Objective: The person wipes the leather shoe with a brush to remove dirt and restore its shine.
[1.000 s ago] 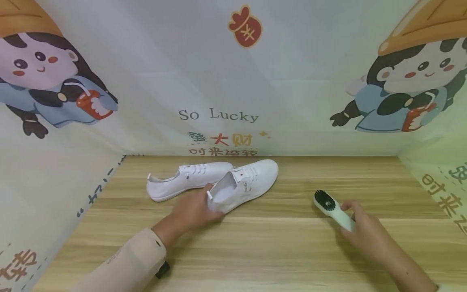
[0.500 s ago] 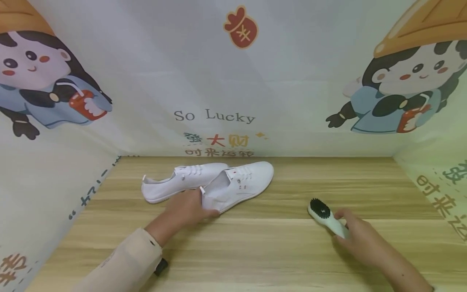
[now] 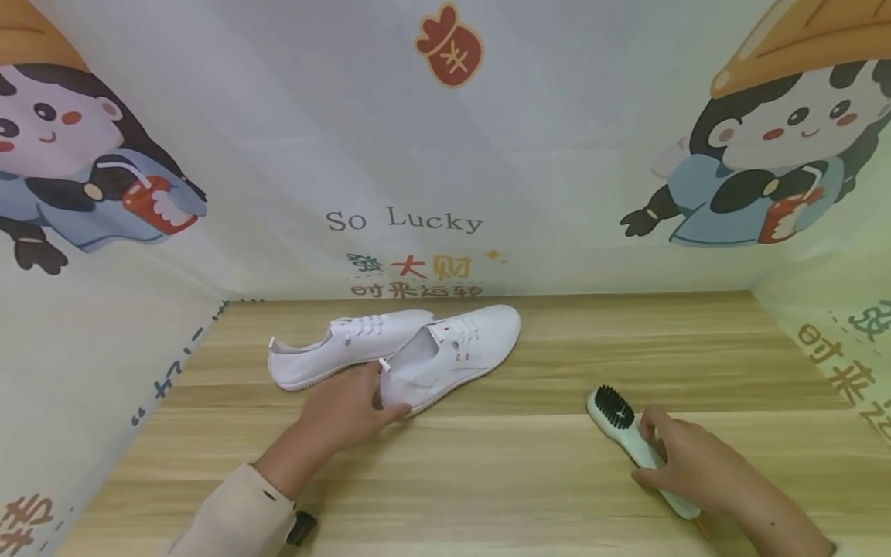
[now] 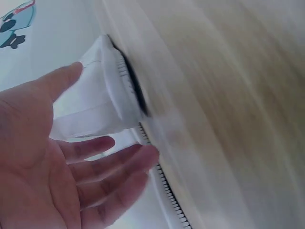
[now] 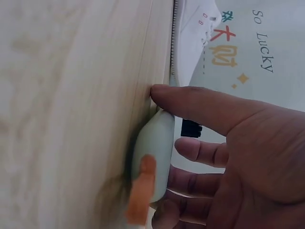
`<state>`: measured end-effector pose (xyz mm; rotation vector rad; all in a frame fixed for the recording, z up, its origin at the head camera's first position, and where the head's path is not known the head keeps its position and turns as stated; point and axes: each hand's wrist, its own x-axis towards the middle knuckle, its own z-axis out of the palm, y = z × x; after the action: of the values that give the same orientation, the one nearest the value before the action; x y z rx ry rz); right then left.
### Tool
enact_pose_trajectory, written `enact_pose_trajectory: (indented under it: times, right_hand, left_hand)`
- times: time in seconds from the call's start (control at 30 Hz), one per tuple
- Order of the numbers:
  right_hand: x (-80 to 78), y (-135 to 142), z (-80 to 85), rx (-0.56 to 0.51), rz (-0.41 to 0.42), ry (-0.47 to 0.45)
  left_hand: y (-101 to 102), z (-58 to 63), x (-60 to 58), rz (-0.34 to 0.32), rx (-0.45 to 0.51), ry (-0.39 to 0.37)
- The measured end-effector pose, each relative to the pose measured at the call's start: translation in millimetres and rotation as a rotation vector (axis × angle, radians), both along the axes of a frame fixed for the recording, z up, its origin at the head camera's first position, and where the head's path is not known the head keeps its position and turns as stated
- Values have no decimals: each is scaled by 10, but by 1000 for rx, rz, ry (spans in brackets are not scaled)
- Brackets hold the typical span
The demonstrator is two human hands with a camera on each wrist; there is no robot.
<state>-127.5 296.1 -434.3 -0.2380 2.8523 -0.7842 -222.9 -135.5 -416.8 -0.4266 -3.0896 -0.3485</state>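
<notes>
A pair of white lace-up shoes lies at the back left. At the heel of the nearer shoe (image 3: 480,344) my left hand (image 3: 330,418) has its thumb and fingers spread to either side. The left wrist view shows loosely extended fingers and a gap between palm and shoe heel (image 4: 90,112). The farther shoe (image 3: 306,367) is partly behind the nearer one. On the right lies a pale green brush (image 3: 643,452), black bristles up. Around its handle my right hand (image 3: 703,464) is loosely parted, thumb along one side, palm apart from the handle (image 5: 157,143).
An orange strap (image 5: 142,188) hangs from the brush handle's end. The wood-grain tabletop (image 3: 487,480) meets a printed white curtain (image 3: 571,155) at the back and sides. A black object (image 3: 302,528) sits by the left cuff.
My right hand has brought the brush down and nearer, and its fingers have loosened from the handle, whose end now shows. My left fingers have loosened at the shoe's heel.
</notes>
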Motion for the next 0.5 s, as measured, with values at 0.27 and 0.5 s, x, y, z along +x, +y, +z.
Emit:
enact_pose_trajectory:
  times: [0.27, 0.5]
  right_hand:
    - [22, 30, 175, 86, -86, 37]
    - [49, -128, 282, 220, -91, 230]
  left_hand:
    - [64, 101, 199, 45, -26, 135]
    - [120, 180, 347, 34, -69, 272]
